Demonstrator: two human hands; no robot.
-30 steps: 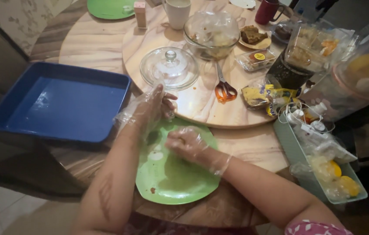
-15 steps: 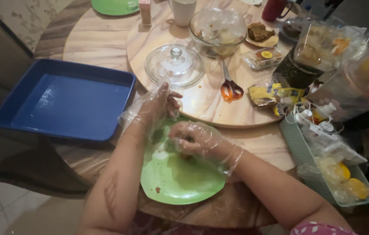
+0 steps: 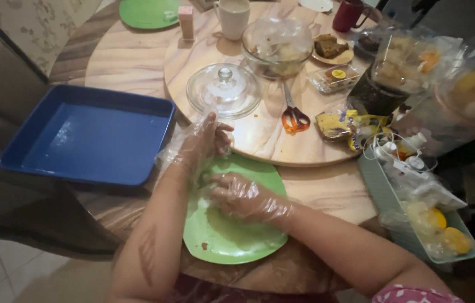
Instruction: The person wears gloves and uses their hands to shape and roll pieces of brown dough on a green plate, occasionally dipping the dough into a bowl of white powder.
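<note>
Both hands wear clear plastic gloves and meet over a green plate [image 3: 237, 238] at the near edge of a round wooden table [image 3: 327, 191]. My left hand [image 3: 201, 143] hovers at the plate's far left rim with its fingers spread and pointing away. My right hand [image 3: 243, 196] lies palm down on the plate, fingers curled toward the left hand. Whatever sits under the two hands is hidden. A few crumbs dot the plate's near part.
A blue square tray [image 3: 89, 134] lies left of the plate. Behind stands a wooden turntable [image 3: 260, 134] with a glass dome lid [image 3: 223, 90], orange-handled scissors [image 3: 293, 115], a glass bowl [image 3: 277, 47], a white mug [image 3: 233, 17] and snack packets [image 3: 341, 123]. A green basket [image 3: 417, 207] of bagged food sits right.
The view has shifted slightly. My right hand has slid a little toward me and flattened on the plate; my left hand stays at the far rim.
</note>
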